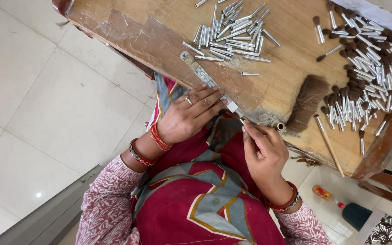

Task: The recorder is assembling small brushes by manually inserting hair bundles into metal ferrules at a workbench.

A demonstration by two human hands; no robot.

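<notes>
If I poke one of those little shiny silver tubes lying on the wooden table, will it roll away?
Probably yes. The silver tubes look round and smooth, so a poke from the side would likely send one rolling. They seem thin and hollow, so likely very light. The wooden table looks flat, so it might stop soon.

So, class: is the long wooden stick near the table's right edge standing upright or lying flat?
Lying flat. The wooden stick rests lengthwise on the wooden table, slanting toward its near edge, beside the tuft of brown bristle.

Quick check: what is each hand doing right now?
Left hand: open, fingers flat on the metal ruler at the table edge.
Right hand: fingertips pinched on a small metal tube.
</notes>
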